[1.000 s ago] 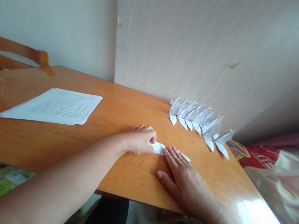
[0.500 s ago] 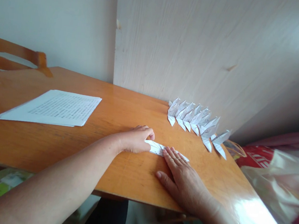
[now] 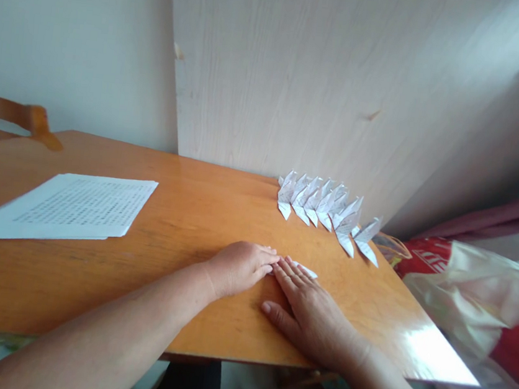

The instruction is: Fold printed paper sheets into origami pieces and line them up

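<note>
A narrow folded strip of white paper (image 3: 306,270) lies on the wooden table in front of me, mostly covered by my two hands. My left hand (image 3: 244,268) is closed over its left part, fingers held together and thumb below them, with a bit of paper showing at the thumb. Flat on the middle of the strip rest the outstretched fingers of my right hand (image 3: 316,313), the thumb spread away on the tabletop. The fingertips of both hands meet over the paper, and its right end sticks out beyond the right fingers.
Several folded white paper pieces (image 3: 319,204) stand in a row at the back right. A stack of printed sheets (image 3: 84,206) lies on the left of the table (image 3: 192,212). Bags (image 3: 464,293) sit past the right edge; a chair (image 3: 38,122) stands far left.
My left hand has moved right along the strip, from its left end up to my right fingertips, covering the part that showed before. My right hand stays pressed on it. The view has shifted slightly.
</note>
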`<state>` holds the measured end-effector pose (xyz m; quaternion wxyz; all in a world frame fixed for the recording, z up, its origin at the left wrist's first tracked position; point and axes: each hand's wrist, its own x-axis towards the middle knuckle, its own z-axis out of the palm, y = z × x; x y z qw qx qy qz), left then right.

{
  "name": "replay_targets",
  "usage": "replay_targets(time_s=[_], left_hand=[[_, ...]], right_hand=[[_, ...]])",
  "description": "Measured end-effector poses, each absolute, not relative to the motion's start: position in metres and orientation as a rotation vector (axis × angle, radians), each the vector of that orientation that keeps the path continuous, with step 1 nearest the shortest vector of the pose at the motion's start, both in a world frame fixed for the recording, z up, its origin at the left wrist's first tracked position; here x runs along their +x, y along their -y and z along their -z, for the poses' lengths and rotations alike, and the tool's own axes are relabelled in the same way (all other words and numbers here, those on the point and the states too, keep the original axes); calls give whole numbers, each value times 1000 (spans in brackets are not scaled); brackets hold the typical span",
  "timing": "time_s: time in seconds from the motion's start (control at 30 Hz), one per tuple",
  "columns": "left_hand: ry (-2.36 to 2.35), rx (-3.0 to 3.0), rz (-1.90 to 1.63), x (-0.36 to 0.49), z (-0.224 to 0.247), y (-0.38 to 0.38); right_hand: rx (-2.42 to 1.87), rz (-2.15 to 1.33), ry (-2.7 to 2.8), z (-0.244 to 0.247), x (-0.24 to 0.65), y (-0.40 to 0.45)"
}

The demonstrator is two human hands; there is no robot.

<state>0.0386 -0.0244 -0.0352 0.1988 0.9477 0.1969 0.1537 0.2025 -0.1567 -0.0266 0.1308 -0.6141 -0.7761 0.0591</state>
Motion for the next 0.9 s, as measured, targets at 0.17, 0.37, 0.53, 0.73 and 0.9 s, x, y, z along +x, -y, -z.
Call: replay_targets(time_s=[0.17,0.37,0.53,0.73,0.9], left_hand=[[-568,2607,-450,39,36,22],[-546,2611,-418,39,40,18],[-494,2689,-347,38,41,15],[-518,2710,-396,38,43,15],[-490,2718,-412,39,46,13]], right_hand=[[-1780,-193,2286,25,203,155],[-1813,-194,2323,22,207,157],[-1875,-117,2343,20,216,166],[-1905,-40,2348,19,225,173],[-1960,-25,2329,17,235,177]])
